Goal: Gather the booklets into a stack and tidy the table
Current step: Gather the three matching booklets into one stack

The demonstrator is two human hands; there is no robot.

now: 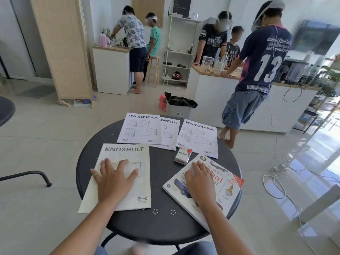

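Note:
On the round black table (158, 221) lie several booklets. My left hand (114, 178) rests flat, fingers spread, on the white KNOXHULT booklet (128, 155) at the near left. My right hand (199, 179) lies flat on a colourful Thai picture book (226, 188) at the near right, which juts over the table's edge. Three white MAXIMERA booklets sit along the far side: the left one (140, 128) overlaps the middle one (170, 134), and the right one (199, 137) lies apart. A small white VESS box (183, 155) stands between the books.
A bin with a black bag (179, 105) stands just beyond the table. Several people work at white counters (207, 94) behind it; one in a numbered shirt (257, 70) stands close on the right. White cables (277, 183) trail on the floor at right. A black chair leg (36, 176) is at left.

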